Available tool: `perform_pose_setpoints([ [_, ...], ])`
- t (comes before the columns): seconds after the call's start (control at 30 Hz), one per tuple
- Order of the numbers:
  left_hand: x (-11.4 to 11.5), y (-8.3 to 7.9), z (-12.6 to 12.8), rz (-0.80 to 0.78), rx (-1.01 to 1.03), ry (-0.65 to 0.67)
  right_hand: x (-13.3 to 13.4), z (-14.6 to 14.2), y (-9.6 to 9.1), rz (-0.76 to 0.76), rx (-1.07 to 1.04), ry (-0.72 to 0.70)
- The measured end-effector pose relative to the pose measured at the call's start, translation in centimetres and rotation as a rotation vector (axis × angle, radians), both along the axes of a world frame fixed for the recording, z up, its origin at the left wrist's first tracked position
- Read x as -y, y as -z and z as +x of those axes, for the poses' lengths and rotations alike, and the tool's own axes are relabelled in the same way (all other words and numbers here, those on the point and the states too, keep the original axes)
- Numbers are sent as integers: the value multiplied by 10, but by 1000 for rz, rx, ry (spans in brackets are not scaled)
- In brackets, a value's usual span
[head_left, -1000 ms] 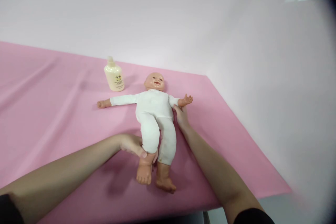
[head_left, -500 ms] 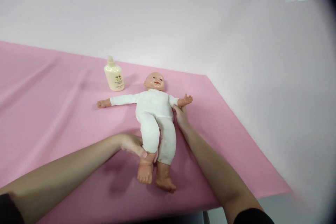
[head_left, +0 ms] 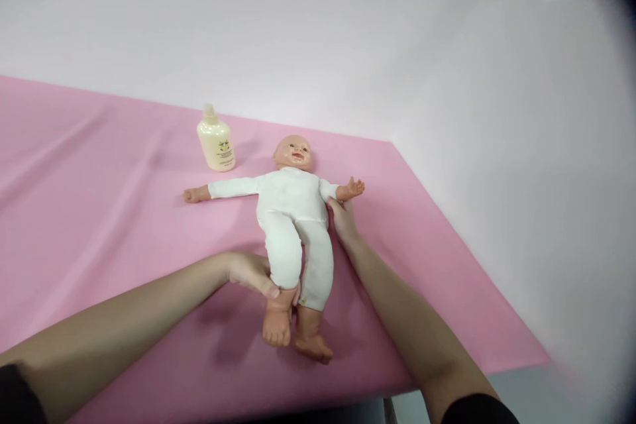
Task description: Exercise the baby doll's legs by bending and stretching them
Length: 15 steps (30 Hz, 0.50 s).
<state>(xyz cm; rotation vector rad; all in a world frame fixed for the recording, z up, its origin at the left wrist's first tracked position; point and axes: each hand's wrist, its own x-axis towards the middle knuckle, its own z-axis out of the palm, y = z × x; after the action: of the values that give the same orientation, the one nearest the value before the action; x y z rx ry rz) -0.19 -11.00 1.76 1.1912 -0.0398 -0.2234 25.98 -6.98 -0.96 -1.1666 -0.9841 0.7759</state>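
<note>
A baby doll (head_left: 293, 195) with a white cloth body lies on its back on the pink-covered table, head away from me and arms spread out. My left hand (head_left: 252, 273) is wrapped round its lower leg just above the foot, thumb on top and fingers underneath. That leg is raised slightly and casts a shadow on the cloth. My right hand (head_left: 344, 220) sits against the doll's side, beneath its arm on the right. Its fingers are partly hidden by the doll's arm and body, so I cannot see how they close. The doll's other leg (head_left: 317, 265) lies alongside.
A pale yellow pump bottle (head_left: 216, 142) with a printed label stands behind the doll's outstretched arm on the left. Pink cloth (head_left: 124, 212) with a few creases covers the table. White walls (head_left: 199, 26) border the back and right, and the table's front edge is close to me.
The doll's held foot has shifted very slightly to the right. Both hands keep their places, and the bottle has not moved.
</note>
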Motion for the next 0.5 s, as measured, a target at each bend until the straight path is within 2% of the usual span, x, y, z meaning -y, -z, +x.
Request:
perform_pose_setpoints([
  [0.23, 1, -3, 1, 32, -2, -32, 2, 0, -5, 6, 31, -1],
  [0.5, 1, -3, 1, 29, 12, -27, -1, 2, 1, -18, 29, 10],
])
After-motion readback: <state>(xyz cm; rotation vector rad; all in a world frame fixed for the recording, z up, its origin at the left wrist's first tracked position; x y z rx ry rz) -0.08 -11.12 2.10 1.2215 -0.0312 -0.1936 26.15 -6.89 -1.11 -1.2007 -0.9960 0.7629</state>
